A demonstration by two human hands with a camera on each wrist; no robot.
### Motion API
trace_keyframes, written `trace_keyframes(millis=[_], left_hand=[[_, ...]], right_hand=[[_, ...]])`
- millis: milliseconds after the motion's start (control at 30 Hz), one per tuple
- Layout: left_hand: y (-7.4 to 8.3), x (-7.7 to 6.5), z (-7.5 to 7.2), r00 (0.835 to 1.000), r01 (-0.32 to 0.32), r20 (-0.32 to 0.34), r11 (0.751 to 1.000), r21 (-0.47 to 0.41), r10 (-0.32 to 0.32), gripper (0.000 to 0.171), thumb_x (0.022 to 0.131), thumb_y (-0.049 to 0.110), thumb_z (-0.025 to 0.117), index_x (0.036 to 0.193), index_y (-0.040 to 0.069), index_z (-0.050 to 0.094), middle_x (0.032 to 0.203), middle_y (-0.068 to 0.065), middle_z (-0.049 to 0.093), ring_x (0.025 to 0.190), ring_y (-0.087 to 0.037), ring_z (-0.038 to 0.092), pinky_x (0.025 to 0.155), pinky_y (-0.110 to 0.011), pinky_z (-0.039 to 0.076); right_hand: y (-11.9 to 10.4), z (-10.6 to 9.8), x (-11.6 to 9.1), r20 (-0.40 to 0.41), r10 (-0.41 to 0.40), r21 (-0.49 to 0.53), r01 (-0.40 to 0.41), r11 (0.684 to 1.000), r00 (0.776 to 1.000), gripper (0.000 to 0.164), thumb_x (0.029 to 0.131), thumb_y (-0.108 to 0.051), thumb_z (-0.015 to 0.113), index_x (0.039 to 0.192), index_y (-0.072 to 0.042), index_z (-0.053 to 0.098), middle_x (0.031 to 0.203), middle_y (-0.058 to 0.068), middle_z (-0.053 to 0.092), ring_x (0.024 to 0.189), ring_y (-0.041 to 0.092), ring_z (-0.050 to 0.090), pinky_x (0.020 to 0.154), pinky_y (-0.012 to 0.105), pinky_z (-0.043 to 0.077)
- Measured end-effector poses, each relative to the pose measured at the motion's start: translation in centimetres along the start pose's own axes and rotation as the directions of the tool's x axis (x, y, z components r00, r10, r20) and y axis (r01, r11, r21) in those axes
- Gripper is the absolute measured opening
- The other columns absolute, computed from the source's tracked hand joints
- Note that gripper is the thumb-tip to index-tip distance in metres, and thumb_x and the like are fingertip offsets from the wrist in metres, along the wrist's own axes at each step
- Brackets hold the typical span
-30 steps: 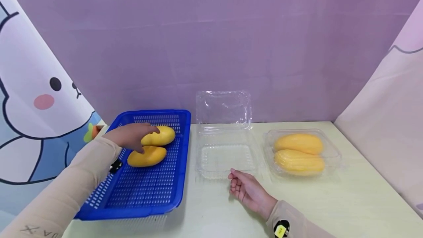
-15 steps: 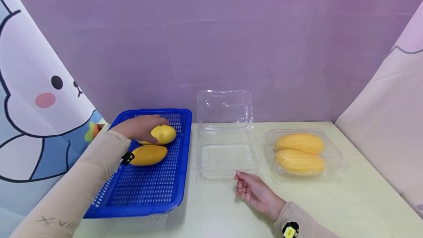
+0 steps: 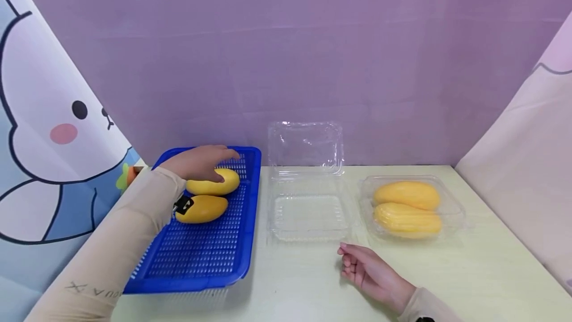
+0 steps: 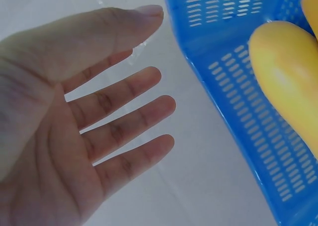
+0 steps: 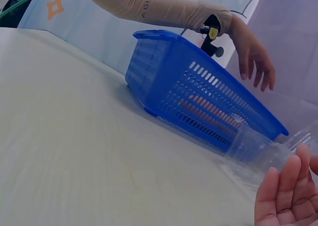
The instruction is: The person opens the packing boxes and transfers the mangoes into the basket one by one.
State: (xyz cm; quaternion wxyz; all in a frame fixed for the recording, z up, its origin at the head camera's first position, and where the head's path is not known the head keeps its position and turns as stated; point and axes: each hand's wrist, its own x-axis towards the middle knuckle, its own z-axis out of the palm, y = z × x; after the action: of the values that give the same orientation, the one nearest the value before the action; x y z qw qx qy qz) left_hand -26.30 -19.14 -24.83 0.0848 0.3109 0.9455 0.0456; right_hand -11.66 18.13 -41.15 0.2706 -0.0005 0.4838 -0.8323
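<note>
My left hand [image 3: 201, 163] hovers over the back of a blue plastic basket [image 3: 251, 232], overlapping a yellow mango [image 3: 229, 183] in the head view. In the left wrist view, its fingers [image 4: 141, 109] are spread with nothing between them, and the mango [image 4: 285, 74] appears to the right of the hand. A second mango [image 3: 203, 209] lies just in front of that one in the basket. Loosely curled and holding nothing, my right hand [image 3: 373, 275] is over the table, in front of an open clear plastic clamshell box [image 3: 308, 212].
On the right stands another clear clamshell box [image 3: 453, 210] with two mangoes [image 3: 406, 195] inside. The open box's lid [image 3: 306, 148] leans up near the purple backdrop [image 3: 304, 53]. A printed cloth [image 3: 35, 113] borders the left side.
My left hand has moved right and up over the rear mango, its fingers now reaching past it. My right hand has drifted right and toward the front, away from the open box.
</note>
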Motion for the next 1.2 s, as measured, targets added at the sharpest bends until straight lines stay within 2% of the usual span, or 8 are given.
trace_keyframes(millis=[267, 433, 667, 900, 1200], left_hand=[[1.3, 1.1, -0.5, 1.0, 0.006, -0.013, 1.0, -0.001, -0.006, 0.056, 0.087, 0.017, 0.068, 0.139, 0.015, 0.046, 0.143, -0.009, 0.044, 0.132, -0.031, 0.039, 0.106, -0.05, 0.034], [2.4, 2.1, -0.9, 1.0, -0.02, -0.004, 1.0, -0.003, 0.02, 0.056, 0.089, 0.022, 0.066, 0.14, 0.014, 0.045, 0.143, -0.009, 0.043, 0.131, -0.03, 0.04, 0.107, -0.048, 0.034], [4.2, 3.5, -1.1, 0.998, -0.053, 0.017, 0.998, 0.043, 0.053, 0.056, 0.091, 0.025, 0.063, 0.141, 0.011, 0.043, 0.143, -0.01, 0.043, 0.132, -0.028, 0.04, 0.108, -0.045, 0.032], [6.3, 5.0, -1.0, 0.997, -0.071, 0.031, 0.997, 0.018, 0.07, 0.058, 0.09, 0.027, 0.064, 0.143, 0.015, 0.041, 0.145, -0.006, 0.042, 0.134, -0.026, 0.037, 0.11, -0.042, 0.031], [9.3, 7.2, -1.1, 0.985, -0.166, 0.054, 0.984, 0.063, 0.163, 0.06, 0.092, 0.028, 0.061, 0.145, 0.013, 0.037, 0.148, -0.006, 0.038, 0.136, -0.023, 0.034, 0.111, -0.038, 0.029]], right_hand=[[-1.1, -1.8, -1.5, 0.066, -0.044, 0.018, 0.043, 0.999, 0.997, 0.031, 0.102, -0.016, 0.04, 0.089, -0.014, 0.068, 0.073, -0.009, 0.063, 0.068, -0.001, 0.057, 0.071, 0.017, 0.052], [-1.6, -2.8, -1.9, 0.102, -0.056, 0.015, 0.054, 0.998, 0.993, 0.034, 0.102, -0.016, 0.037, 0.093, -0.013, 0.069, 0.075, -0.009, 0.064, 0.069, -0.001, 0.058, 0.073, 0.017, 0.052], [-1.8, -3.6, -2.3, 0.072, -0.061, 0.001, 0.061, 0.998, 0.996, 0.032, 0.102, -0.015, 0.038, 0.095, -0.013, 0.069, 0.077, -0.009, 0.063, 0.071, 0.0, 0.057, 0.073, 0.017, 0.052], [-2.2, -4.9, -2.9, 0.097, -0.09, 0.01, 0.09, 0.996, 0.991, 0.035, 0.103, -0.014, 0.035, 0.098, -0.012, 0.069, 0.079, -0.008, 0.062, 0.073, 0.001, 0.057, 0.073, 0.016, 0.051], [-2.7, -6.2, -3.9, 0.116, -0.139, 0.052, 0.133, 0.99, 0.983, 0.038, 0.104, -0.014, 0.033, 0.104, -0.01, 0.07, 0.08, -0.006, 0.064, 0.073, 0.001, 0.059, 0.072, 0.016, 0.052]])
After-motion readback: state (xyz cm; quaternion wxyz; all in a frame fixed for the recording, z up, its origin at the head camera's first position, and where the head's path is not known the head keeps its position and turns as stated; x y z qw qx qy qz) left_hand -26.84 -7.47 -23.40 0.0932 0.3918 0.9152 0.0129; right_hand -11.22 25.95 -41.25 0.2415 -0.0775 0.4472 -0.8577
